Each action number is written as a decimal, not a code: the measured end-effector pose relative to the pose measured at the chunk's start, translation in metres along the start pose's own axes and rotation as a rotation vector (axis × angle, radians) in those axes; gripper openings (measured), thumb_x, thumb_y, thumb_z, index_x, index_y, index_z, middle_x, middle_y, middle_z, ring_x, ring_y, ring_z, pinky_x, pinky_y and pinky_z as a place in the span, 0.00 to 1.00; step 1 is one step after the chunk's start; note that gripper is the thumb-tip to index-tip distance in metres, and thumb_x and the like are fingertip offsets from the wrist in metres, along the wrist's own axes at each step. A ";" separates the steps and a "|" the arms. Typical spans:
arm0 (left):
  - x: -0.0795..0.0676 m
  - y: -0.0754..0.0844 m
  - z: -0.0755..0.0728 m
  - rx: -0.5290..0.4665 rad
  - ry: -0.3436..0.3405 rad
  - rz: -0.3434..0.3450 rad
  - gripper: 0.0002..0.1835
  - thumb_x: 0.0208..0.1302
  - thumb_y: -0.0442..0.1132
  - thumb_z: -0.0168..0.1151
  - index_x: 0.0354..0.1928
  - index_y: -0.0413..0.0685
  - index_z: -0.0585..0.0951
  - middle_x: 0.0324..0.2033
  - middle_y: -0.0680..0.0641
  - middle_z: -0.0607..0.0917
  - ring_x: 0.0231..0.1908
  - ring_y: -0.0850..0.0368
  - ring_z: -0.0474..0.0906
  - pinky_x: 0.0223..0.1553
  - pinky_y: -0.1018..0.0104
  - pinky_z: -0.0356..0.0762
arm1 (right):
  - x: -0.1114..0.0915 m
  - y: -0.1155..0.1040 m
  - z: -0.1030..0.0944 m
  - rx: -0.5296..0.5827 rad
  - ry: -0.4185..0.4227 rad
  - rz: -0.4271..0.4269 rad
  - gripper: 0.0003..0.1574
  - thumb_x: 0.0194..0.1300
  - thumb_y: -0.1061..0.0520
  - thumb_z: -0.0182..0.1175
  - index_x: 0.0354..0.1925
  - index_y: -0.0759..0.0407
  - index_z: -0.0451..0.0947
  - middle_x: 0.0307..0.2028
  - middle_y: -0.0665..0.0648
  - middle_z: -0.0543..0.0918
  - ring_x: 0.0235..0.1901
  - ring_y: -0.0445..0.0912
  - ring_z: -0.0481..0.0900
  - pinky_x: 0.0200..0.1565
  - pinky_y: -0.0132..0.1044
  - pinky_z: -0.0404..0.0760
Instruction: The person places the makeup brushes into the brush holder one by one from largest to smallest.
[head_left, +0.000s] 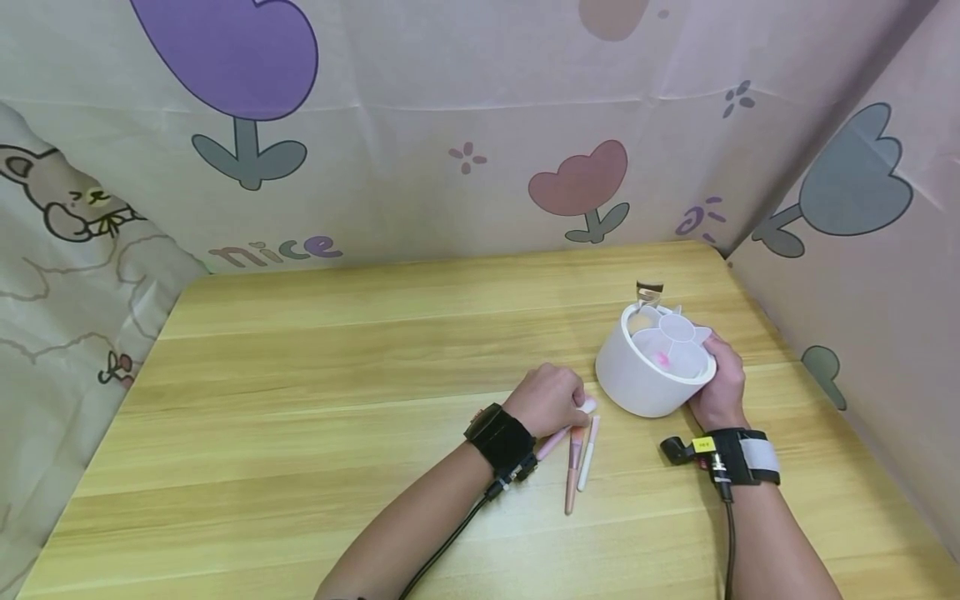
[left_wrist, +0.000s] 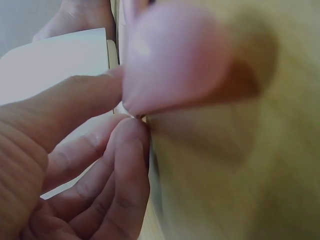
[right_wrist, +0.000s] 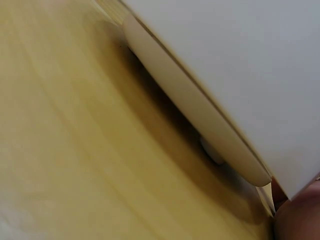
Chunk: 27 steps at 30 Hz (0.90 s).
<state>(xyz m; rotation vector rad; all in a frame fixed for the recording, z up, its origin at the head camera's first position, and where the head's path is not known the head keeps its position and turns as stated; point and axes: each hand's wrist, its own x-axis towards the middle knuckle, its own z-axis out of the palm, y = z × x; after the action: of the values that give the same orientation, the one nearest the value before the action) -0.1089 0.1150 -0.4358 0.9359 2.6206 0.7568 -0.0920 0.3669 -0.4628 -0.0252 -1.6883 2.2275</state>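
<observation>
My right hand (head_left: 723,383) grips the side of a white round makeup brush holder (head_left: 645,375), with cat-shaped dividers (head_left: 677,328) inside. In the right wrist view, the base (right_wrist: 195,105) of the holder is tilted up off the tabletop, with a small foot (right_wrist: 212,151) underneath. My left hand (head_left: 546,400) pinches a pink makeup brush (head_left: 553,443) between thumb and fingers; its pale head (head_left: 587,405) shows past the fingertips. A blurred pink rounded handle (left_wrist: 175,55) fills part of the left wrist view. Beside this hand lie a pink-handled brush (head_left: 573,479) and a white brush (head_left: 588,458).
A brown-tipped brush (head_left: 649,292) sticks up from the far side of the holder. The wooden table (head_left: 300,400) stretches left of the hands. Printed cloth (head_left: 420,200) hangs behind and along both sides. Cables run from both wrist straps (head_left: 501,440).
</observation>
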 end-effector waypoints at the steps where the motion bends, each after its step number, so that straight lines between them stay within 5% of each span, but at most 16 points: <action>1: 0.000 0.000 0.000 0.000 -0.001 -0.001 0.09 0.51 0.45 0.72 0.23 0.54 0.81 0.22 0.58 0.77 0.22 0.66 0.71 0.21 0.79 0.67 | 0.000 0.000 0.000 -0.001 0.000 -0.001 0.22 0.73 0.53 0.39 0.46 0.60 0.79 0.40 0.51 0.81 0.42 0.40 0.75 0.45 0.29 0.73; 10: -0.002 0.001 -0.002 0.034 0.016 0.000 0.06 0.50 0.42 0.71 0.23 0.54 0.82 0.21 0.59 0.75 0.21 0.65 0.68 0.19 0.77 0.64 | -0.001 -0.001 0.002 -0.014 0.027 -0.005 0.23 0.73 0.53 0.39 0.46 0.60 0.80 0.39 0.50 0.82 0.41 0.41 0.75 0.45 0.30 0.73; 18: -0.003 0.000 -0.002 0.070 0.026 0.033 0.23 0.50 0.38 0.68 0.09 0.53 0.64 0.10 0.58 0.56 0.13 0.65 0.55 0.15 0.75 0.53 | -0.001 0.000 0.000 -0.015 0.026 0.000 0.23 0.73 0.53 0.40 0.46 0.60 0.80 0.39 0.51 0.81 0.41 0.41 0.75 0.45 0.30 0.72; 27: -0.001 0.003 -0.003 0.093 0.092 0.052 0.06 0.54 0.41 0.69 0.23 0.55 0.81 0.17 0.60 0.74 0.17 0.66 0.66 0.17 0.76 0.62 | 0.000 0.000 0.000 -0.013 0.017 -0.006 0.21 0.73 0.52 0.40 0.45 0.60 0.79 0.39 0.51 0.80 0.41 0.41 0.75 0.44 0.30 0.73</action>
<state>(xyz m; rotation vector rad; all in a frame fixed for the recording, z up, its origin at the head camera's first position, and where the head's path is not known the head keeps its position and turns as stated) -0.1072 0.1154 -0.4316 1.0216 2.7413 0.7120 -0.0925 0.3669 -0.4632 -0.0429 -1.6922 2.2056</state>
